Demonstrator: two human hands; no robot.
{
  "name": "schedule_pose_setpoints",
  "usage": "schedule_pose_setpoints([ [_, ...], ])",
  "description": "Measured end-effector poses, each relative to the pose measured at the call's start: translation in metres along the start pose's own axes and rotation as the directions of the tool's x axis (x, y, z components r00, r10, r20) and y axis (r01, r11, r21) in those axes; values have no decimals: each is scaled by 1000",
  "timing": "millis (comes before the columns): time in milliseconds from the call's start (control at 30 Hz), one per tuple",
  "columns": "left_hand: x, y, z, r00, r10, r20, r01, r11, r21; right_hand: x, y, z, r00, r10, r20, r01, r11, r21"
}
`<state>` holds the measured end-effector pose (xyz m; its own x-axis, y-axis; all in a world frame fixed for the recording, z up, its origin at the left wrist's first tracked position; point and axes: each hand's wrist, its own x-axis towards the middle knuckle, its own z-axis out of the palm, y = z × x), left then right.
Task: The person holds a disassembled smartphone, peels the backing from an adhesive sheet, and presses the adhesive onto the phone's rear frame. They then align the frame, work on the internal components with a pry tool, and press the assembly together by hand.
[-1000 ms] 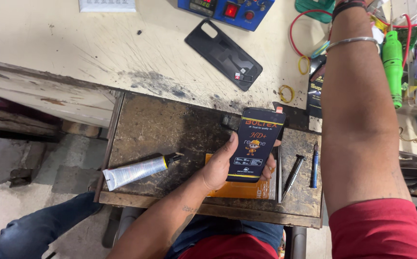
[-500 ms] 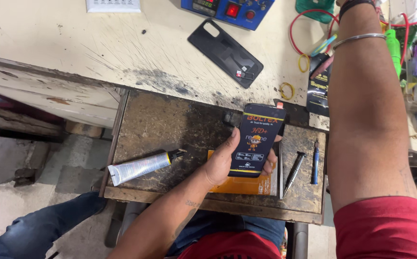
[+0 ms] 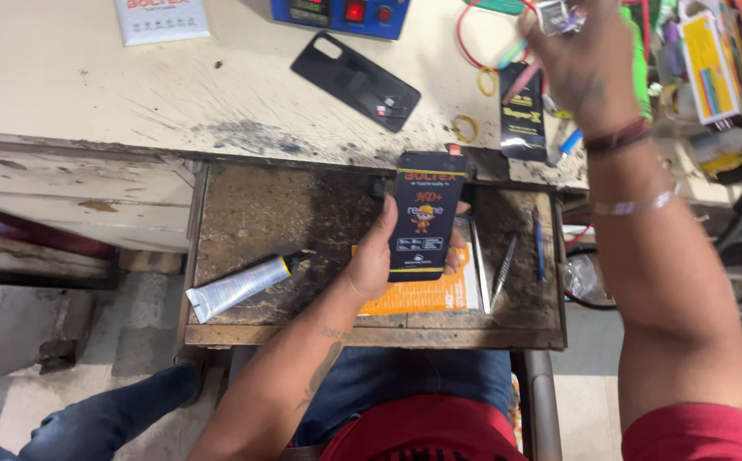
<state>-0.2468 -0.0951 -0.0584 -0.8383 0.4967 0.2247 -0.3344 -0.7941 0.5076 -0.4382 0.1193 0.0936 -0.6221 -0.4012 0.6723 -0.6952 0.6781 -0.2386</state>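
Glue tube [image 3: 239,288]: lies on the pull-out shelf [image 3: 260,213], well apart from the left hand; could roll off.
Left hand [image 3: 375,260]: grips the black phone screen [image 3: 426,215] upright by its edges; could slip.
Right hand [image 3: 584,64]: reaches into the tool clutter, grip hidden; may knock tools.

Upper centre of my view: a black phone back cover [image 3: 356,81] lies on the pale workbench [image 3: 72,94]. Lower left: a silver glue tube [image 3: 239,288] rests on the stained pull-out tray [image 3: 260,213]. Right: tweezers [image 3: 502,271] beside a blue pen [image 3: 539,248].
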Motion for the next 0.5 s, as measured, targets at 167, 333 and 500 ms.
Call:
schedule_pose_setpoints([
  [167, 2, 2, 1, 1000, 27, -8, -27, 999, 23, -109, -67, -20, 826, 463, 322, -563, 712, 420],
  [333, 2, 7, 5, 998, 53, -40, -49, 994, 94, -181, -146, -9, 811, 535, 235, -546, 549, 633],
  [500, 2, 8, 6, 997, 63, -42, -58, 992, 109, -224, -176, 2, 967, 251, 38, -251, 926, 283],
])
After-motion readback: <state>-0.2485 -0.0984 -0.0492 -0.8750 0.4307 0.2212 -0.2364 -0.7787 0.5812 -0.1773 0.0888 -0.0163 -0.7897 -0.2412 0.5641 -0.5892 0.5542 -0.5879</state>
